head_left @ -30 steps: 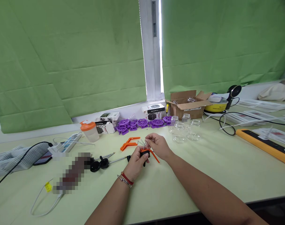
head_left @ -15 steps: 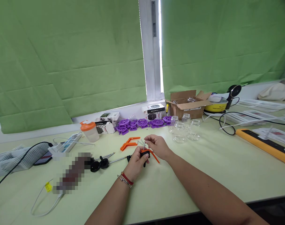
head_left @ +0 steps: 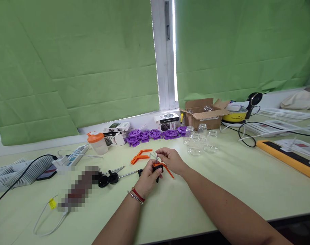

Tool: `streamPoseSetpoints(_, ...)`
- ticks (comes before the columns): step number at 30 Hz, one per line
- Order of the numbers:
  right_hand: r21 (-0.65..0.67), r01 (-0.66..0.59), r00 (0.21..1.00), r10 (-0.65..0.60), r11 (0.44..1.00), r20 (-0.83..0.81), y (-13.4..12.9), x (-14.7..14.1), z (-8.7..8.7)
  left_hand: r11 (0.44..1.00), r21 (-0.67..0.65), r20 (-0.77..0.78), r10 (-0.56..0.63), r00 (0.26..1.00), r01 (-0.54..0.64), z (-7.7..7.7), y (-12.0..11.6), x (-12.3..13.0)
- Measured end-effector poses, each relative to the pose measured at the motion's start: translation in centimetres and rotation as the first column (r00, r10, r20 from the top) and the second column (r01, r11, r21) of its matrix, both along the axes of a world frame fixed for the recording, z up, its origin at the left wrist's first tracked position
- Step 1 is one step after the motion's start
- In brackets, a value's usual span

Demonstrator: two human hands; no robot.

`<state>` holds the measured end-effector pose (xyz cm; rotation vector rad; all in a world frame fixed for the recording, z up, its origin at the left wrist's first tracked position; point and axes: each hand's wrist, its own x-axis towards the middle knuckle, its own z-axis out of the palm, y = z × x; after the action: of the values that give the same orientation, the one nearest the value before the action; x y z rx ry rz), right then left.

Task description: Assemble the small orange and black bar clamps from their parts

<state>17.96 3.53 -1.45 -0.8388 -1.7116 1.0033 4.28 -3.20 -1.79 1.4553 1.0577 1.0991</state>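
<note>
My left hand (head_left: 148, 176) is closed around an orange and black plastic piece (head_left: 168, 170), whose orange arm sticks out to the right. Thin metal rods (head_left: 156, 158) stand up from the piece. My right hand (head_left: 172, 160) pinches the top of one rod between thumb and fingertips. The lower end of that rod is hard to make out among the left fingers. Just beyond my hands lie loose orange plastic arms (head_left: 140, 157). Left of my left hand are black round parts with metal rods (head_left: 113, 177).
Purple wheel-shaped parts (head_left: 155, 134) line the back, between small boxes (head_left: 114, 139). Clear jars (head_left: 195, 144) and an open carton (head_left: 207, 119) stand back right. A shaker bottle (head_left: 97, 144), a power strip (head_left: 78, 153) and cables are left. An orange-edged bar (head_left: 285, 156) lies right.
My right hand has shifted very slightly left and down, still pinching the rod. My left hand and the orange and black piece stay nearly in place.
</note>
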Motion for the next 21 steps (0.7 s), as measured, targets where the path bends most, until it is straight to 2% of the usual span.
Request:
streamPoseSetpoints(6,0.036,-0.026,0.999,0.025,0.999,0.032,-0.3,0.0,0.3,1.000,0.022,-0.009,-0.019,1.000,0.019,-0.7,0.3,-0.3)
streamPoseSetpoints(9,0.008,-0.072,0.996,0.072,0.997,0.053,-0.6,-0.1,0.2,0.999,0.038,0.000,-0.016,1.000,0.016,-1.0,0.5,-0.5)
streamPoseSetpoints(13,-0.015,-0.133,0.987,0.133,0.991,0.091,-1.1,-0.2,0.5,0.998,0.055,0.014,-0.017,1.000,0.016,-0.9,0.6,-0.7)
streamPoseSetpoints(21,0.012,-0.151,0.981,0.148,0.988,0.123,-1.1,-0.1,0.7,0.998,0.058,0.006,-0.012,1.000,0.011,-0.7,0.5,-0.6)
